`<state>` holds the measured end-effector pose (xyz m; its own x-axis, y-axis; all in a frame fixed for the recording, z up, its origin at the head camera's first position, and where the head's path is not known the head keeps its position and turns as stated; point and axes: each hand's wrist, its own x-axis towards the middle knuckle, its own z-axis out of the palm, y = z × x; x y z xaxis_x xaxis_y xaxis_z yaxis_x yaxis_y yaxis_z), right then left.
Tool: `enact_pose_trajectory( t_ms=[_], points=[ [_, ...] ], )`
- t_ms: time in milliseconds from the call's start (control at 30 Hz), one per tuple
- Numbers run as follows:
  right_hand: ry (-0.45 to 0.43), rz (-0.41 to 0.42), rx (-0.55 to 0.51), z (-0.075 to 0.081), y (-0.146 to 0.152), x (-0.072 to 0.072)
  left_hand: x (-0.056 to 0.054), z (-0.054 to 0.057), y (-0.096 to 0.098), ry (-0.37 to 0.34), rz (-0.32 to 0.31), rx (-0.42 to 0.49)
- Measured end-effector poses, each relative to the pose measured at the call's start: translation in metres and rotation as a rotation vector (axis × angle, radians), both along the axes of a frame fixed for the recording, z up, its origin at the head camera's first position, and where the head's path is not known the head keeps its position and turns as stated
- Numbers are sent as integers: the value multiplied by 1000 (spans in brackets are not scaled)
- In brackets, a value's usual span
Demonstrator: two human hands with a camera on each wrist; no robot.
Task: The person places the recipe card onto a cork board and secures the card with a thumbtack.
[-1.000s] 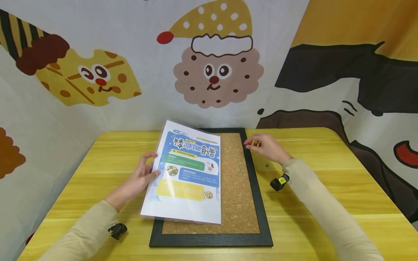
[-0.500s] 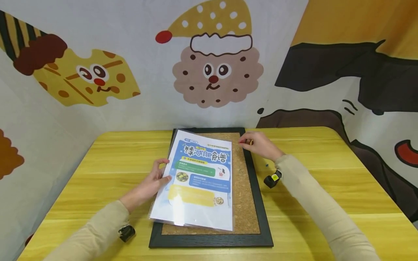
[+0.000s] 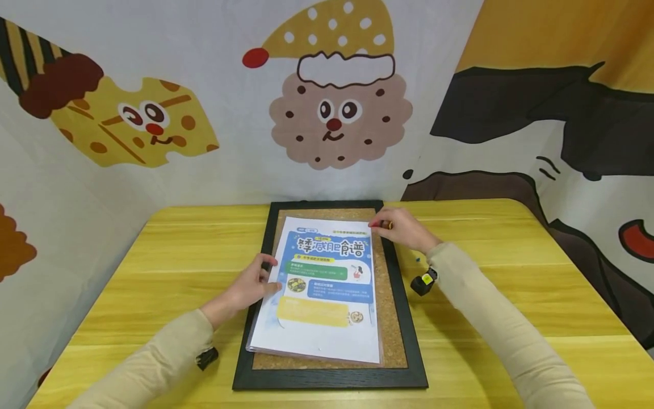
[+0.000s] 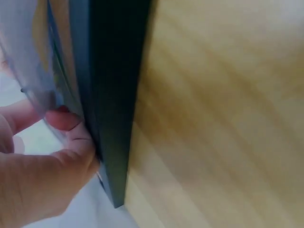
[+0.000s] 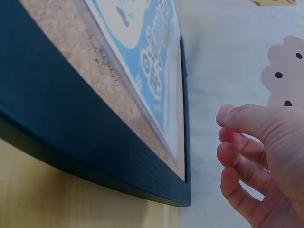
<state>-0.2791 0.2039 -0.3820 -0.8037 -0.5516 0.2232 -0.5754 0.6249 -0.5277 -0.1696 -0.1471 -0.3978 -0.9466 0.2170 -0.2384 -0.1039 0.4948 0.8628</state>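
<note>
A laminated poster [image 3: 327,284] with a blue printed design lies over the cork board [image 3: 393,318], slightly turned. My left hand [image 3: 250,287] pinches its left edge, thumb on top. In the left wrist view the left hand [image 4: 52,156] is right beside the black frame [image 4: 116,95], fingertips at the clear film. My right hand [image 3: 409,230] is over the poster's top right corner, thumb and fingers together on what looks like a small red pushpin [image 3: 372,225]. The right wrist view shows the right hand [image 5: 266,161] with curled fingers; the pin is hidden there.
The cork board's black wooden frame [image 3: 332,379] lies on a yellow wood-grain table [image 3: 189,255]. A small blue thing [image 3: 418,259] lies on the table right of the frame. Behind the table hangs a white cloth [image 3: 230,170] with cartoon prints.
My left hand has carried the poster right and down, onto the cork board. The right hand has moved a little left, from beside the frame to the poster's top right corner.
</note>
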Motion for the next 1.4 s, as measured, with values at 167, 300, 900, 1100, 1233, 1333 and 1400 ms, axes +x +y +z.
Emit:
enact_pose_trajectory(
  t_ms=[167,300,900,1100,1233,1333,1400],
  points=[
    [-32,-3,47,-3,-7,-2,-2,4,4,46,16,-147],
    [-76,-15,96,-6,-15,-6,-3,5,7,90,-16,-221],
    [-141,6,181,-9,-42,-17,0,5,16,165,-126,-372],
    [-152,9,177,-12,-45,-18,6,7,22,144,-103,-374],
    [-136,22,175,-14,-47,-20,6,9,24,155,-109,-395],
    [-126,25,178,-14,-49,-20,5,10,25,148,-110,-399],
    [-125,23,181,-14,-51,-20,5,10,27,134,-98,-398]
  ],
)
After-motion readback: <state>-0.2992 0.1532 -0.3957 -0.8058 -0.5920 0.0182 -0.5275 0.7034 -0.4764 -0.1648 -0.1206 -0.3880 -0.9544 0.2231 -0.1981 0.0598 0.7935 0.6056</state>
